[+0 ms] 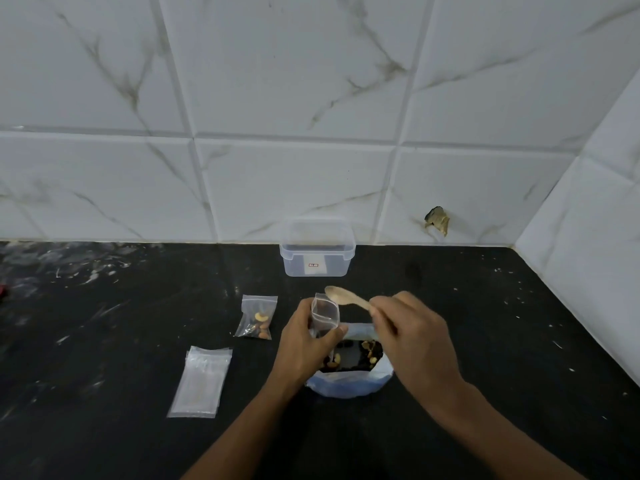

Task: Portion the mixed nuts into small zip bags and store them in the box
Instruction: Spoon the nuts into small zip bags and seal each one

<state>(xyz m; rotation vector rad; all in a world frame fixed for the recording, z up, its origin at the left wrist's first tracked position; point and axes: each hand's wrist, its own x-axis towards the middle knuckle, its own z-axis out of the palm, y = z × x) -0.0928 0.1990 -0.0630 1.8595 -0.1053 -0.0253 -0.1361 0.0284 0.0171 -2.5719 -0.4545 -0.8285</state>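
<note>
A small zip bag (325,315) is being pinched open by the left hand (304,344) above the nut pouch (349,384); a spoon (346,297) is being gripped by the right hand (412,334). The bag's mouth should be kept wide, directly under the spoon.

countertop (138,341): dark speckled stone, dull sheen | wall tiles (294,81): glossy white marble-look | storage box (317,252): clear smooth plastic | zip bags (200,381): clear glossy plastic film | spoon (346,297): pale matt wood
</note>
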